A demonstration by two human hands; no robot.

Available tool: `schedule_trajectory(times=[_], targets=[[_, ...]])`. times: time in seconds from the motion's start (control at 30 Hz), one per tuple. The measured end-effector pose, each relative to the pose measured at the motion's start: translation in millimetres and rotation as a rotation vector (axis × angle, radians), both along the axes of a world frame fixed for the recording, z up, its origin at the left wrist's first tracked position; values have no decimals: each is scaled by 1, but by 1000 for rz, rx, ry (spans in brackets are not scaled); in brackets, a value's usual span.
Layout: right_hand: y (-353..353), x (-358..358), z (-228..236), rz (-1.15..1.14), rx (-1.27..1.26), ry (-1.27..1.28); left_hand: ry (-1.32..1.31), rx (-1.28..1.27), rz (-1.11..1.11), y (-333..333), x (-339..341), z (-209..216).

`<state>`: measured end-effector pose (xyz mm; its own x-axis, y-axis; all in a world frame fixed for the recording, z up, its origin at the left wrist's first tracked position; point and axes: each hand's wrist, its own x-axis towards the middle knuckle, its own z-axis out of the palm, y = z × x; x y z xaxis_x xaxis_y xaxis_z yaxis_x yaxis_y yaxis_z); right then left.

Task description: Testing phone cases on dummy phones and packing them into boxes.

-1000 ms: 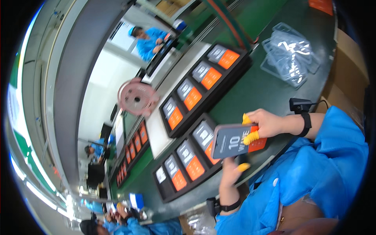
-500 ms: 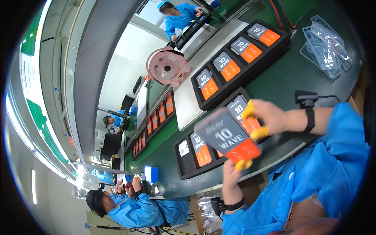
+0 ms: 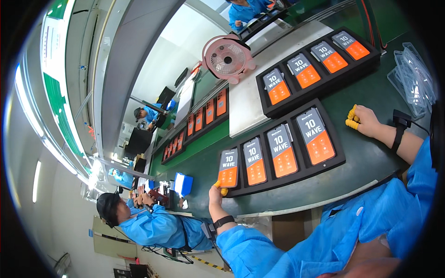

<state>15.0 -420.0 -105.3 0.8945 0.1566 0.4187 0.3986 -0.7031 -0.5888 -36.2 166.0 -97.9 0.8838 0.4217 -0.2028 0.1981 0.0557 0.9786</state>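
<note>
Yellow ribbed finger covers (image 3: pixel 352 124) tip both hands, and the left hand (image 3: pixel 216 196) has its fingertips at the lower left corner of a flat rectangular phone with a dark grey and orange face (image 3: pixel 228 164). That hand is narrow, but I cannot tell whether it grips the phone or only touches it; the fingers hide the corner. The phone is in the leftmost slot of a black 4-slot foam tray (image 3: pixel 341 156), and 3 similar phones fill the other slots. The right hand (image 3: pixel 366 120) is apart from the tray, to its right, above the dark green bench (image 3: pixel 366 155), fingers curled in narrow with nothing visible between them.

Just beyond the near tray, a 2nd black foam tray (image 3: pixel 287 107) bears 4 more phones, closing off the far side. A pale grey flat board (image 3: pixel 245 106) extends left from it, with a round pink plastic fan (image 3: pixel 227 60) at its back. Past the right hand, a heap of clear plastic cases (image 3: pixel 410 81) takes up the bench's right end. To the left, beyond a small bright blue box (image 3: pixel 183 184), a co-worker in a blue smock and dark cap (image 3: pixel 160 228) sits at the same bench.
</note>
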Motion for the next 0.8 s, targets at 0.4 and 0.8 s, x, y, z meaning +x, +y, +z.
schedule_trajectory(times=[0.4,0.8], targets=[[36,-21,-18,241,-484,-79,341,592,246,-23,-21,-19],[-14,-61,40,289,880,68,-371,-180,182,-141,-83,103]])
